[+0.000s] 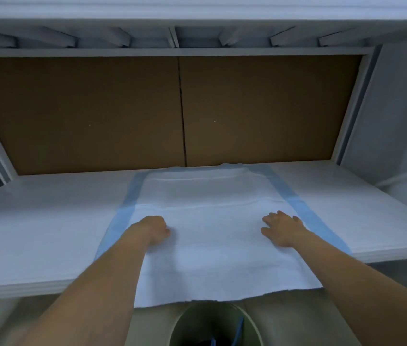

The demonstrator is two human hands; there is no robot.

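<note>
Already the blue-edged pad (212, 196) lies spread flat on the white surface (47, 233), its near edge hanging over the front. My right hand (282, 228) presses it with fingers straight and spread. My left hand (155, 229) rests on it curled, and I cannot tell whether it pinches the pad. I judge the laying-out nearly done, with only smoothing left.

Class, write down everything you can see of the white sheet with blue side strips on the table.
The sheet is a thin, soft-looking white rectangle with a blue strip down each side. It lies spread flat on the white table, with two faint creases across it; its near edge overhangs the table's front. The left hand rests on it with fingers curled; the right hand lies flat on it, fingers spread, near the right strip.
</note>
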